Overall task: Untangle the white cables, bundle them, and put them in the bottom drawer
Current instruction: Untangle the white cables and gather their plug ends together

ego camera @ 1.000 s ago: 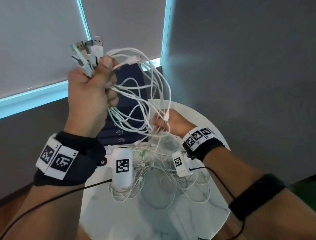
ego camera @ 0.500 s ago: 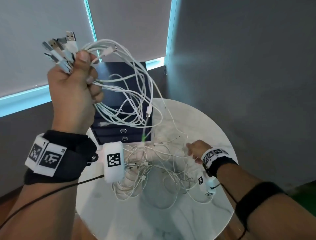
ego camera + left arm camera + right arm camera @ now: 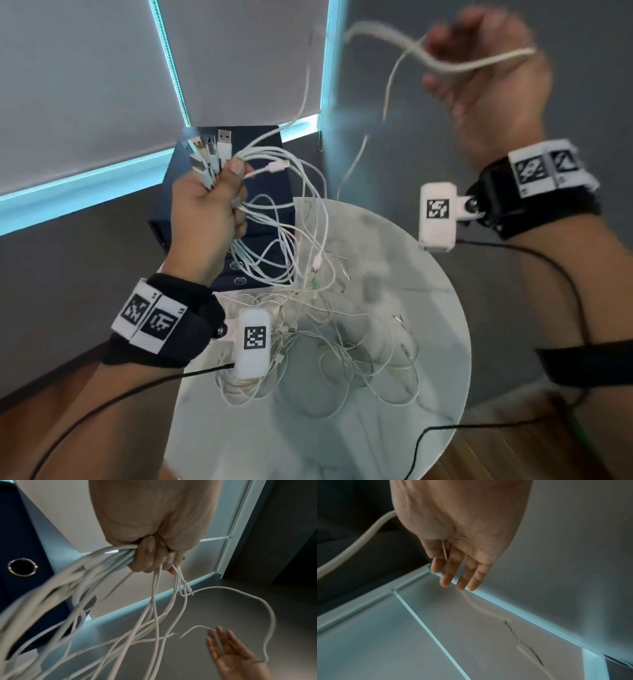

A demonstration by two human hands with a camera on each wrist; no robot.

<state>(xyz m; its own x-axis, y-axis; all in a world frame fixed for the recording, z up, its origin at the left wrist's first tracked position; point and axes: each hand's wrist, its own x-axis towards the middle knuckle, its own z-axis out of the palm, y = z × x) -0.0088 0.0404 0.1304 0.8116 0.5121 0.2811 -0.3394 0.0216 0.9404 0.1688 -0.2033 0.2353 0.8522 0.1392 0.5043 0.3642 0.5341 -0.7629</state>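
Observation:
My left hand (image 3: 236, 192) grips a bundle of white cables just below their USB plugs (image 3: 210, 150), in front of the dark drawer unit. In the left wrist view its fingers (image 3: 150, 559) curl round the strands, which hang down in loops. The rest lies as a tangle (image 3: 329, 335) on the round table. My right hand (image 3: 479, 68) is raised high at the right, blurred, with one white cable (image 3: 472, 66) draped across it. In the right wrist view its fingers (image 3: 457, 574) are nearly straight and a thin strand (image 3: 444, 550) runs between two of them.
A dark blue drawer unit (image 3: 260, 144) with round ring pulls (image 3: 23, 567) stands at the back of the white marble table (image 3: 428, 428). Window blinds and a grey wall are behind. Black sensor wires trail from both wrists over the table's front edge.
My right hand has risen from the table to high on the right, drawing one cable up out of the tangle. My left hand still grips the bundle of plug ends.

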